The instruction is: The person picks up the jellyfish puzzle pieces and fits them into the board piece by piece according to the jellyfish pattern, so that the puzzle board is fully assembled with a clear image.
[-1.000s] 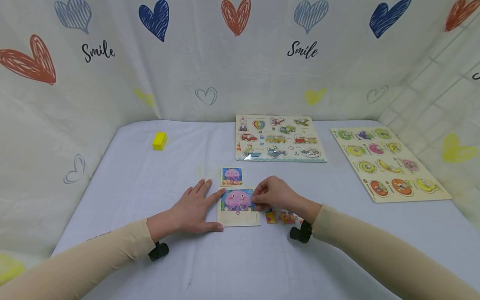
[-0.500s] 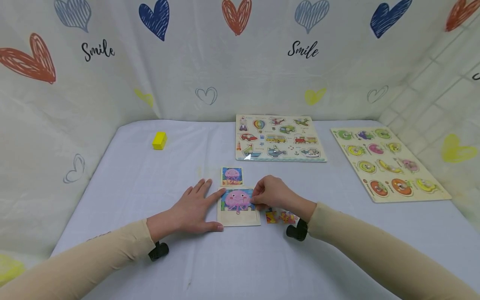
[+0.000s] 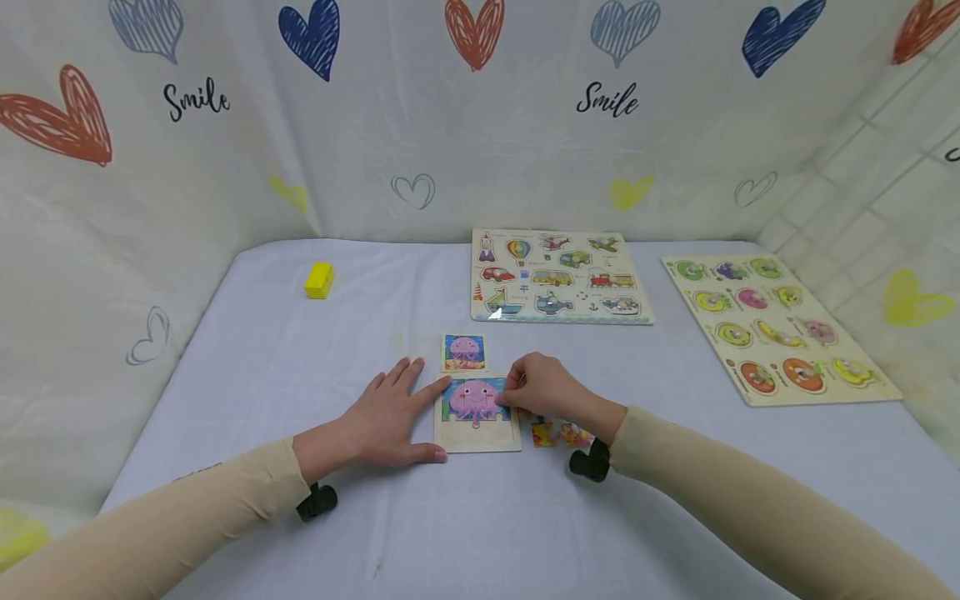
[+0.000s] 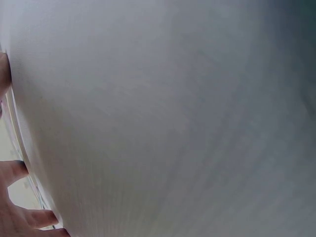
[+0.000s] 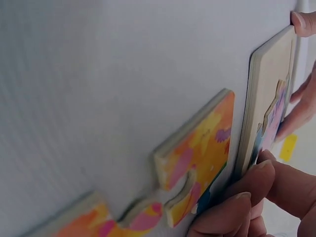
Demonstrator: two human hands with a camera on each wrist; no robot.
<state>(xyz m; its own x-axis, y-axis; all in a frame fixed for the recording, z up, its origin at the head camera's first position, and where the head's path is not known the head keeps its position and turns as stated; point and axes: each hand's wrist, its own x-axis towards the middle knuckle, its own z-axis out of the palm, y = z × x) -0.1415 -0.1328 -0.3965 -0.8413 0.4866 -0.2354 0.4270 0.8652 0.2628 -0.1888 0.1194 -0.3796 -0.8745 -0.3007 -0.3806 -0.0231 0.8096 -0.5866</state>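
In the head view the left hand [image 3: 386,425] lies with its fingers spread, gripping nothing; forefinger and thumb touch the left side of the board [image 3: 477,439], just below the frame's centre. The right hand [image 3: 551,387] is curled, thumb and forefinger together at the right edge of the pink jellyfish puzzle [image 3: 474,398] in the board's upper part; whether they pinch a piece I cannot tell. Loose pieces [image 3: 542,434] lie below that hand, right of the board. Compared with a second ago, the right hand sits slightly further left; left hand and board have stayed put.
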